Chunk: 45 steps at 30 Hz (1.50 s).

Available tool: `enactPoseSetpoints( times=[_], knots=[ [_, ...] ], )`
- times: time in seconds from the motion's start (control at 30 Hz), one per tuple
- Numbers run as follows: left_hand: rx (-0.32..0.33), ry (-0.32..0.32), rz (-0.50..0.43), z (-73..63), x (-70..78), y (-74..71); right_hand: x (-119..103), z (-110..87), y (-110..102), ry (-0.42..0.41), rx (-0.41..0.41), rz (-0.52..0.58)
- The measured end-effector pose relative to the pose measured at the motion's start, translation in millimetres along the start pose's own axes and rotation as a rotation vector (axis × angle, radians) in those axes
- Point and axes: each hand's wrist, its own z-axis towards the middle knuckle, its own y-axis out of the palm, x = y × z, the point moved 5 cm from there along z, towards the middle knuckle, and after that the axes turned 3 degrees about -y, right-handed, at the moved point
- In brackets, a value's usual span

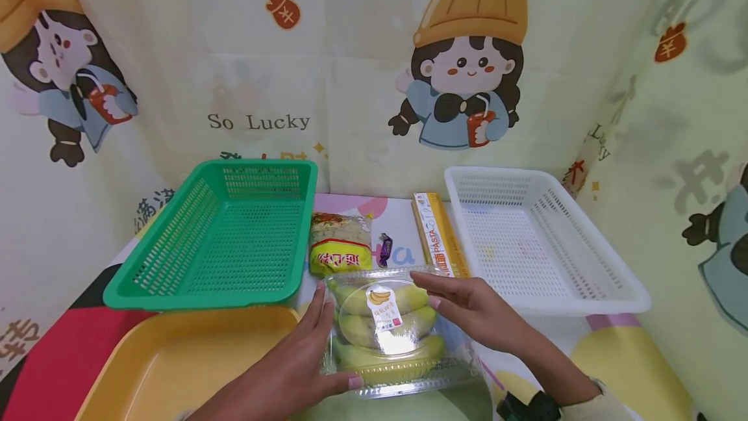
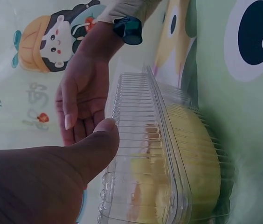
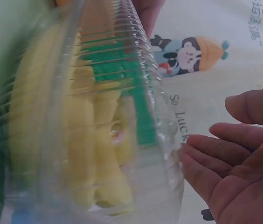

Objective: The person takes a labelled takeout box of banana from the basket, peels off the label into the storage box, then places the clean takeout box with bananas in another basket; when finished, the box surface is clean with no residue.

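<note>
A clear plastic box of bananas with a white label on its lid lies in front of me. My left hand holds its left side, the thumb over the near corner and the fingers along the left edge. The left wrist view shows the thumb on the lid's edge; those fingers are hidden there. At the box's far right corner is my right hand, its fingers extended over the lid's edge. In the right wrist view the right fingers are loosely spread beside the blurred box, gripping nothing.
A green basket stands at the left, above a yellow tray. At the right is a white basket. Beyond the bananas lie a noodle bag, a small purple-wrapped candy and a pasta box.
</note>
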Motion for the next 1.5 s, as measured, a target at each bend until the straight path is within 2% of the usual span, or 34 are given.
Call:
enactPoseSetpoints(
  times=[0.17,0.43,0.67,0.77,1.17,1.37,1.5],
  knots=[
    [-0.008,-0.020,0.004,2.1,0.5,0.2,-2,13.0,2,0.017,-0.068,-0.056],
    [-0.007,-0.026,-0.005,2.5,0.6,0.9,-2,31.4,9,0.066,-0.179,-0.022],
    [-0.002,-0.031,-0.017,3.1,1.7,0.9,3,45.8,15,0.079,-0.263,-0.053],
    [0.003,-0.027,-0.017,2.9,1.8,0.8,6,48.5,19,0.094,-0.296,-0.020],
    [0.022,0.010,-0.026,-0.3,-0.5,1.1,4,49.9,25,0.050,-0.343,0.020],
    [0.025,0.025,-0.025,-0.7,0.3,0.2,3,50.8,24,0.026,-0.325,0.045],
    [0.018,0.011,-0.028,-0.2,0.4,-0.5,3,52.8,25,0.008,-0.327,-0.028]
  ],
)
